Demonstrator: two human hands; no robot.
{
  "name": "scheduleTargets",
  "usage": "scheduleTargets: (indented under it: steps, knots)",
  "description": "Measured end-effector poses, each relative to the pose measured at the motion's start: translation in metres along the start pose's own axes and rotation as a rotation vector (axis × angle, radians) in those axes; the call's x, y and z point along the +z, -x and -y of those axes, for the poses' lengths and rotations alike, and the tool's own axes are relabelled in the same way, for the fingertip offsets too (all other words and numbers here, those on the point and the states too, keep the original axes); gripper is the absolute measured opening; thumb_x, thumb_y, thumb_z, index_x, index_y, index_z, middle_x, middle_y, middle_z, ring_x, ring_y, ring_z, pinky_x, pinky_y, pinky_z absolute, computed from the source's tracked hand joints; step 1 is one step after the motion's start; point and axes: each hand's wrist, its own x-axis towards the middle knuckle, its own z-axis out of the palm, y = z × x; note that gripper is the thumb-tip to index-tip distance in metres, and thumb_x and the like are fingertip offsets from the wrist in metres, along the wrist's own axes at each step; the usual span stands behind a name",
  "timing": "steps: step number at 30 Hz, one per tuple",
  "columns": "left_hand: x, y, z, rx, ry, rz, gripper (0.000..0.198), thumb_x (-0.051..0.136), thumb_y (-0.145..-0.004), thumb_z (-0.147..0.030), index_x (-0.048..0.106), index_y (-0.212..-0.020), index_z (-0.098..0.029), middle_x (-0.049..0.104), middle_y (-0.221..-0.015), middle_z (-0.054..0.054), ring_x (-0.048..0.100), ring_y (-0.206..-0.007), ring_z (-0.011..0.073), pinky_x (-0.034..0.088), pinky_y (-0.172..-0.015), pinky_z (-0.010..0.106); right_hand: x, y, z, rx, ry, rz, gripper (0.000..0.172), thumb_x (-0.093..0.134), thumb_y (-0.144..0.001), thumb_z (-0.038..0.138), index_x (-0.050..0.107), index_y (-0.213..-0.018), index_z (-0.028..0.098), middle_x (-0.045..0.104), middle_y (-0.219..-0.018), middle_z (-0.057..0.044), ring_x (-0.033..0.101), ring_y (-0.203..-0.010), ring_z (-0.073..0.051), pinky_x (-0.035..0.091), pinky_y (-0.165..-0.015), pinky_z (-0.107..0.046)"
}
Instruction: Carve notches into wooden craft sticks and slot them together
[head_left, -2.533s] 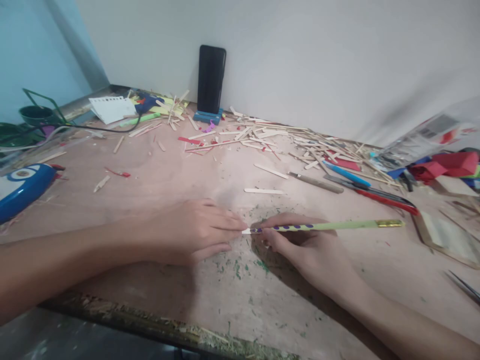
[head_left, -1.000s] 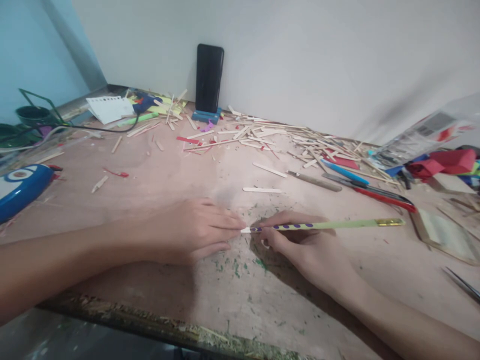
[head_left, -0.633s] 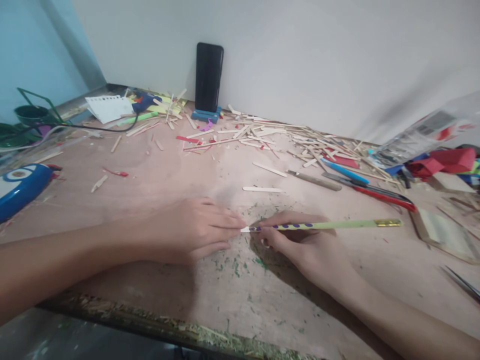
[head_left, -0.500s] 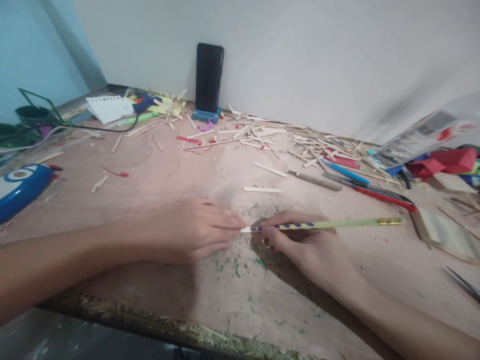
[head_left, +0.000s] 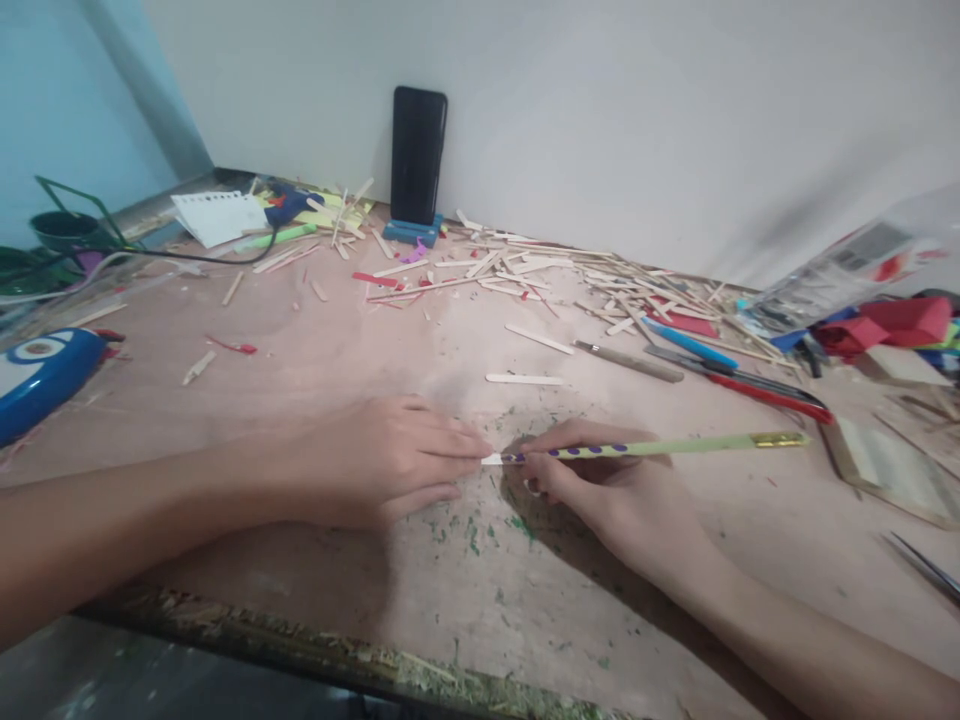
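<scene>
My left hand lies flat on the table with its fingers stretched out and pressed down. A pale end of a thin piece, which looks like a craft stick, shows just past its fingertips; the rest is hidden under the fingers. My right hand is closed around a light green pencil with purple dots and a gold-coloured end. The pencil slants nearly flat to the right, and its point touches or almost touches the pale piece.
Two loose craft sticks lie beyond my hands, with a wooden-handled craft knife, a blue tool and a red-handled tool to the right. A phone stands behind scattered sticks. A blue-and-white object sits left; tweezers-like tips lie right.
The pencil's far end has tipped very slightly, and my right fingers have shifted a little. My left hand stays where it was.
</scene>
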Motion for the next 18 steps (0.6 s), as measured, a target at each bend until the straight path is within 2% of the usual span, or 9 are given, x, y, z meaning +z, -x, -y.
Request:
scheduleTargets:
  steps: [18]
  knots:
    - [-0.0008,0.0004,0.0004,0.008,-0.021,0.001,0.033,0.049,-0.112,-0.028,0.070,-0.134,-0.015,0.073,-0.140,0.007,0.071,-0.127,0.0235,0.053,-0.104,0.037,0.0006,0.0005,-0.0019,0.027,-0.022,-0.003,0.012,0.072,-0.085,0.029,0.081,-0.079,0.022,0.080,-0.077,-0.004,0.067,-0.060,-0.017,0.054,-0.057,-0.030]
